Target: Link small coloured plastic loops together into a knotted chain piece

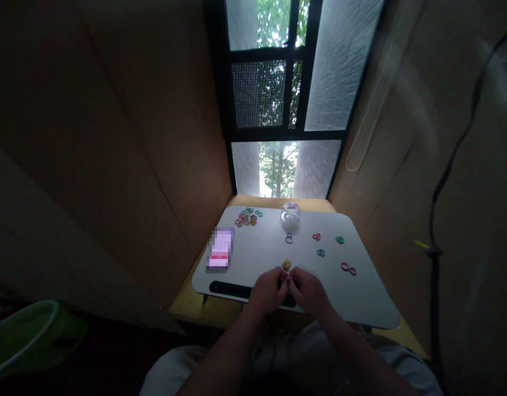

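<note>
One small pink band (288, 279), mostly hidden, is being pinched at the meeting fingertips of the left hand (270, 290) and the right hand (308, 290), both being held nearly closed above the near side of a white table (257, 247). Also being borne by the tabletop: one yellow cluster (286, 264), just beyond the fingertips; one purple band (288, 238); one clear jar (290, 220); one multicoloured pile (246, 218), far left; one phone (220, 250), left.
</note>
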Demonstrator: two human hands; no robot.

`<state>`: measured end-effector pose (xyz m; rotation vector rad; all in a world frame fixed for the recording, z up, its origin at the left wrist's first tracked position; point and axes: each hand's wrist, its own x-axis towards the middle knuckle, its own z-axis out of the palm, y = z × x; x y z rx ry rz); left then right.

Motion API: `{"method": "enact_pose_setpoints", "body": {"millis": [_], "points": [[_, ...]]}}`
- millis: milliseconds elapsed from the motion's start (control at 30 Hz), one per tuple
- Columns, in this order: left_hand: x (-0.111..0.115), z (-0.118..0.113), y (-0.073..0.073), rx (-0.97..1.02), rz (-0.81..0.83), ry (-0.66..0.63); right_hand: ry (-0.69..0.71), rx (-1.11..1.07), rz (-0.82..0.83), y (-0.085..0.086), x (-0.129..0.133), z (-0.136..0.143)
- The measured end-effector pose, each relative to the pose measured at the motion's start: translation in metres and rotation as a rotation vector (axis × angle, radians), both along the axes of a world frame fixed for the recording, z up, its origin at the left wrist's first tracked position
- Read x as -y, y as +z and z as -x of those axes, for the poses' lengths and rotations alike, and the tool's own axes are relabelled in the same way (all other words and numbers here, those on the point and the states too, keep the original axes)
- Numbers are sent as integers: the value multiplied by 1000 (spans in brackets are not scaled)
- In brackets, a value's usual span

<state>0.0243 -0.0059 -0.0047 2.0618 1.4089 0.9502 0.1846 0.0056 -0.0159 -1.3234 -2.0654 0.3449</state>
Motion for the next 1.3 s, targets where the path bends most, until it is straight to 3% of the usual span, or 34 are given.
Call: {"method": "enact_pose_setpoints", "body": {"millis": [1300], "points": [[0,0,-1,-3,0,17,7,-14,2,-2,-1,0]]}}
